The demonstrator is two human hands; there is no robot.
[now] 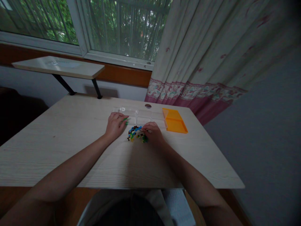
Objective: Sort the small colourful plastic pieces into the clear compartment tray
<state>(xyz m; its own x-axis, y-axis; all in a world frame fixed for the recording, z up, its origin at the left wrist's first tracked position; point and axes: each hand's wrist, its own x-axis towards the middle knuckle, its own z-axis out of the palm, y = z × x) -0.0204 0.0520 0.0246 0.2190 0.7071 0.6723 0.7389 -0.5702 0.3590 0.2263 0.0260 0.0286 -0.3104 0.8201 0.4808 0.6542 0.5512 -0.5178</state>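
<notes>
My left hand (115,125) pinches a tiny green plastic brick (125,121); my right hand (152,132) curls on the multicoloured brick pile (135,133), grip unclear. A nudge could scatter it.

Those coloured pieces (134,133) are far too small to read, a speckled heap and no single shape to pick out. The right hand (153,134) lies over the heap's right side, fingertips tucked under, so what they touch is hidden. The left hand (114,126) curls over a green bit (125,121) at the clear tray (143,113); pinched or merely touched, I cannot tell. The tray is so faint that its compartments barely show, and their contents are beyond telling. A dark round spot (148,106) behind it is too small to name. Both forearms run off the bottom edge, and the window (117,25) and curtain (207,47) are cut at the top.
</notes>
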